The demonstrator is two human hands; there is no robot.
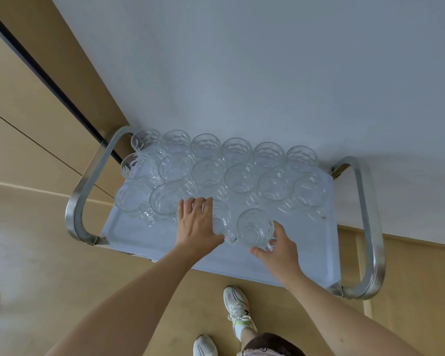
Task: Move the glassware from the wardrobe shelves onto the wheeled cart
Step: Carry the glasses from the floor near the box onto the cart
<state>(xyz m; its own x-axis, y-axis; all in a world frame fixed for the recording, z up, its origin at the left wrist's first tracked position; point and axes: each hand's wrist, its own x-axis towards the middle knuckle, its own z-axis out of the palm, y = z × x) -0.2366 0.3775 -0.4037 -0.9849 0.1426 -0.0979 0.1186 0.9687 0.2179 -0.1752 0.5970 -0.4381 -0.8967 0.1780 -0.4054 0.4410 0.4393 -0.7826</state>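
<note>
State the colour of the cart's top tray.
Pale blue tray, seen in the head view.

- Left hand [195, 222] laid flat over one glass mug [220, 222] on cart tray [144, 237].
- Right hand [278, 249] gripping adjacent mug [254, 227] by handle.
- Rows of mugs [237, 165] behind, near wall [242, 73].
</note>
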